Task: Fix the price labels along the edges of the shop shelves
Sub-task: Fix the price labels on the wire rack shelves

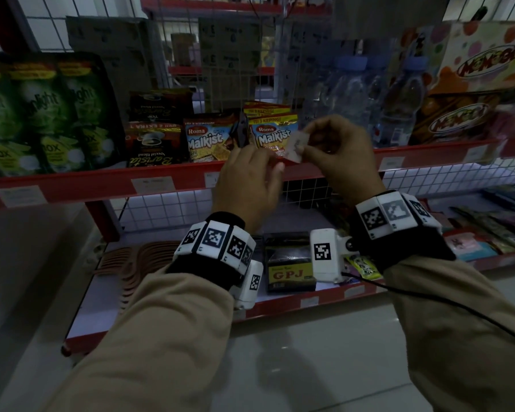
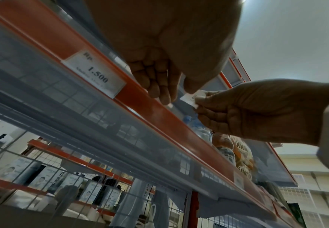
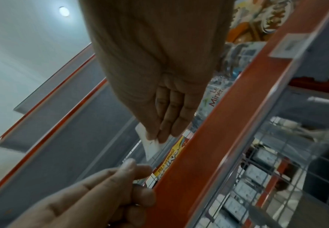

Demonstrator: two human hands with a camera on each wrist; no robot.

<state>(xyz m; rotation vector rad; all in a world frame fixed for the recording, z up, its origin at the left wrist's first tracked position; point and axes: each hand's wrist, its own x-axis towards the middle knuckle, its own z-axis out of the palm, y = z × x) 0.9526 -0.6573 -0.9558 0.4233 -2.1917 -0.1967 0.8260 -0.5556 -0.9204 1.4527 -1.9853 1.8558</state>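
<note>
My right hand (image 1: 302, 147) pinches a small white price label (image 1: 295, 144) between thumb and fingertips, just above the red front rail (image 1: 72, 185) of the middle shelf. The wrist views show the same label (image 2: 192, 98) (image 3: 150, 143) held clear of the rail (image 2: 159, 117) (image 3: 228, 123). My left hand (image 1: 275, 165) is beside it to the left, its fingers loosely curled. Their tips rest against the rail's top edge, and it holds nothing. A label reading 1.500 (image 2: 95, 72) sits in the rail further left.
Malkist packs (image 1: 205, 141) stand right behind the hands, with coffee packs (image 1: 155, 144) and green pouches (image 1: 42, 114) to the left. Water bottles (image 1: 354, 93) and snack boxes (image 1: 473, 69) are to the right. A lower shelf holds a GPJ box (image 1: 289, 263). More labels (image 1: 153, 184) sit along the rail.
</note>
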